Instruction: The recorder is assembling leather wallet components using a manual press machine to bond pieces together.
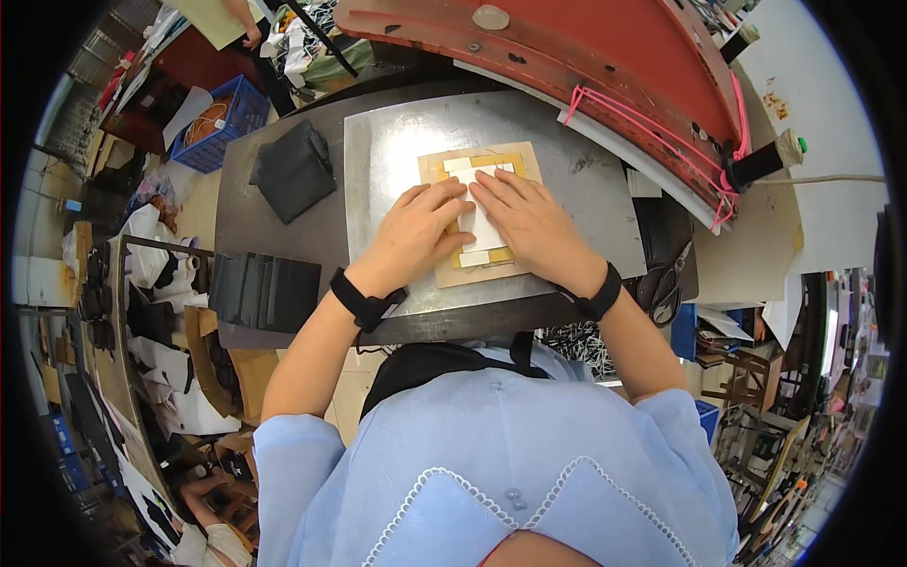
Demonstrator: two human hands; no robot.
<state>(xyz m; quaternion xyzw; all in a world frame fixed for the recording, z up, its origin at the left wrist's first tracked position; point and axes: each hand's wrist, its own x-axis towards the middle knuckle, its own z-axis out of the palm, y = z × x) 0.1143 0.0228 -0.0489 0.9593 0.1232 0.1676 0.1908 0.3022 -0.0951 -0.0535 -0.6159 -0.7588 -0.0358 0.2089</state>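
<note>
A white rectangular piece point(479, 227) lies on a tan board point(455, 277) with a yellow inner layer and pale strips at its ends. My left hand point(416, 231) rests on the left edge of the white piece, fingers stretched out and thumb apart. From the other side my right hand point(531, 222) lies flat over the piece's right part, its fingertips close to those of the left. Both hands press from above, and neither grips anything. Beneath the board is a shiny metal plate point(387, 142). The fingers hide part of the white piece.
A large red machine arm point(586, 57) with pink cord point(642, 123) spans the far right. Black scissors point(664, 283) lie at the table's right edge. Folded black pieces point(298, 175) and a black stack point(265, 291) sit left. Beyond are a blue crate point(231, 123) and another person point(222, 19).
</note>
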